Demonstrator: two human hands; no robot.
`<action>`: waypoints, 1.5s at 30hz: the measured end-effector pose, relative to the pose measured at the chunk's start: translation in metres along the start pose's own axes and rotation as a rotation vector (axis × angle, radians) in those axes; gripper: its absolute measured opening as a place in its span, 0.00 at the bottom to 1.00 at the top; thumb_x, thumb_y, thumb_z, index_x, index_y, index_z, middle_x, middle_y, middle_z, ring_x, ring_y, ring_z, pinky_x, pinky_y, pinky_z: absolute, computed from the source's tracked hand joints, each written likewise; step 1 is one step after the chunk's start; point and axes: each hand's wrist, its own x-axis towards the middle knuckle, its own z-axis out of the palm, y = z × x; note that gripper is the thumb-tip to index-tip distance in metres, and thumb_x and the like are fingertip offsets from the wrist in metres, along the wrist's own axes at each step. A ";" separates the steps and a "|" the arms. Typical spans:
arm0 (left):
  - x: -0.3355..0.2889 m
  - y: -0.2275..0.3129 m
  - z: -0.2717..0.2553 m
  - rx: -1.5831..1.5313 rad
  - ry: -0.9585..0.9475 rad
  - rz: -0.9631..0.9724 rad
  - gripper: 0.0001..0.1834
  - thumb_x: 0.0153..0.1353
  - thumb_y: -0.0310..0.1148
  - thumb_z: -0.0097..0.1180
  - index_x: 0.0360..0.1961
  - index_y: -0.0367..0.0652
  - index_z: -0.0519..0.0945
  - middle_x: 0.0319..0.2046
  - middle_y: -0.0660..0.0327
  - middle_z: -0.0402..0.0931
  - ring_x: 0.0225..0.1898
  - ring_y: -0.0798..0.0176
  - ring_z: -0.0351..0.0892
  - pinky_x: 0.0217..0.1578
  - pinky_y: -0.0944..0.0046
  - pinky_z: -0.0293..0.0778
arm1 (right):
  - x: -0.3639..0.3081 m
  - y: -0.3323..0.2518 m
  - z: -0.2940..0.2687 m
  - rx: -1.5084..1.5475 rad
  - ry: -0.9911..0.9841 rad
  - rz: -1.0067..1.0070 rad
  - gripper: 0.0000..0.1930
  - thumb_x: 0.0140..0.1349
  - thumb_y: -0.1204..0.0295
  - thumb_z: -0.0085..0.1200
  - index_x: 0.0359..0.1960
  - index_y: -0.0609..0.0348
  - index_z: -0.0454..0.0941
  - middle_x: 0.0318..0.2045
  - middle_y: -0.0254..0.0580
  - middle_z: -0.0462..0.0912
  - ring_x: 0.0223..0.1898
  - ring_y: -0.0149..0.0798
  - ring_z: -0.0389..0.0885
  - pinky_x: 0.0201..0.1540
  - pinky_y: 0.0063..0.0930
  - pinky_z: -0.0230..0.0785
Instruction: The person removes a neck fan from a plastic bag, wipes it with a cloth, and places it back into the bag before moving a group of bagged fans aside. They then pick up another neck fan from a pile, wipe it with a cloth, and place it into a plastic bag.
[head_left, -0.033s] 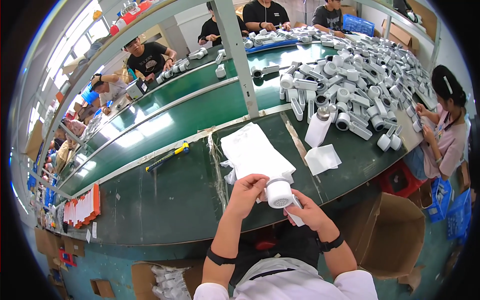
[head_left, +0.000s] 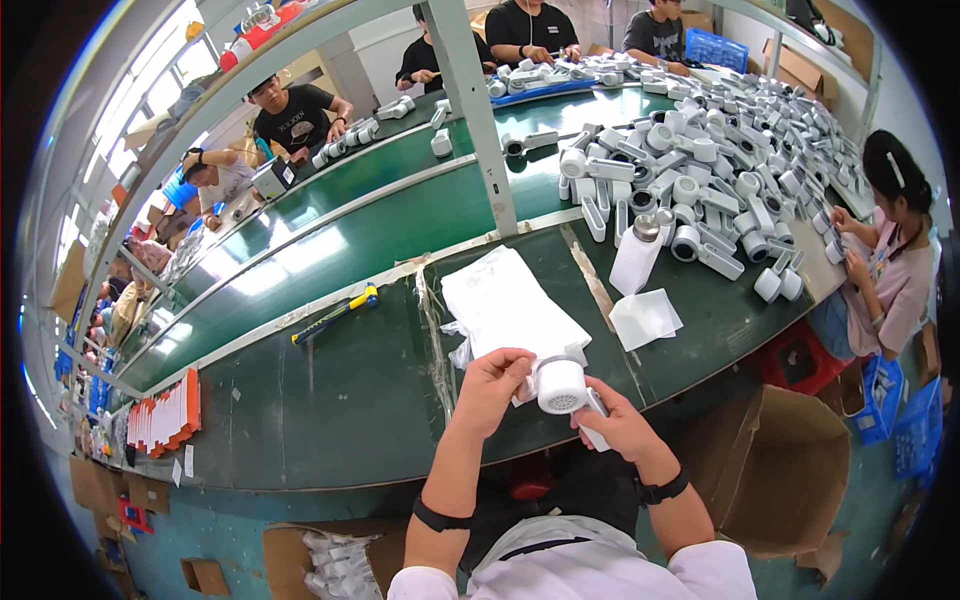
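My right hand (head_left: 617, 427) grips the handle of a white handheld device (head_left: 562, 388), whose round head has a perforated grille. The head is tilted so the grille faces me. At its left edge, the thumb and forefinger of my left hand (head_left: 493, 392) are pinched together. What lies between those fingertips is too small to make out. Just beyond the device, a stack of white sheets or bags (head_left: 510, 300) rests on the dark green worktable (head_left: 350, 400). To the right stand a white bottle with a metal-coloured cap (head_left: 635, 258) and a loose white sheet (head_left: 645, 318).
A big heap of similar white devices (head_left: 700, 170) covers the far right. A yellow-and-dark hand tool (head_left: 335, 313) lies left; an orange holder of white cards (head_left: 165, 412) is farther left. A metal post (head_left: 480, 130) rises ahead. Open cardboard box (head_left: 785, 470) below right. Several co-workers sit around.
The device's head has shifted very slightly to the right and up in my hands. Otherwise, both hands and the things on the table look the same.
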 end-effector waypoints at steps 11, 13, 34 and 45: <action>-0.005 0.010 0.028 0.200 0.116 0.068 0.08 0.65 0.30 0.57 0.42 0.40 0.82 0.20 0.69 0.74 0.19 0.77 0.68 0.21 0.75 0.61 | -0.027 -0.013 -0.009 -0.154 -0.061 0.052 0.38 0.61 0.75 0.55 0.72 0.50 0.50 0.30 0.39 0.80 0.23 0.28 0.76 0.25 0.23 0.69; -0.006 0.015 0.030 0.234 0.098 0.039 0.07 0.65 0.29 0.57 0.42 0.41 0.82 0.20 0.70 0.74 0.19 0.78 0.68 0.21 0.75 0.61 | -0.032 -0.025 -0.006 -0.215 -0.059 0.064 0.42 0.61 0.75 0.55 0.73 0.49 0.43 0.29 0.39 0.80 0.22 0.28 0.76 0.25 0.23 0.69; -0.003 0.023 0.020 0.683 0.063 0.396 0.05 0.64 0.26 0.56 0.39 0.39 0.82 0.32 0.64 0.79 0.34 0.70 0.76 0.37 0.70 0.71 | -0.001 -0.029 0.004 -0.160 0.105 0.100 0.32 0.67 0.68 0.52 0.72 0.46 0.54 0.29 0.37 0.78 0.21 0.27 0.74 0.22 0.21 0.69; -0.020 0.009 0.059 1.072 0.029 0.823 0.13 0.49 0.18 0.58 0.37 0.42 0.82 0.34 0.59 0.76 0.28 0.55 0.80 0.26 0.61 0.75 | 0.019 -0.015 0.024 -0.311 0.346 -0.097 0.37 0.65 0.70 0.52 0.73 0.47 0.47 0.31 0.38 0.79 0.23 0.28 0.75 0.25 0.23 0.72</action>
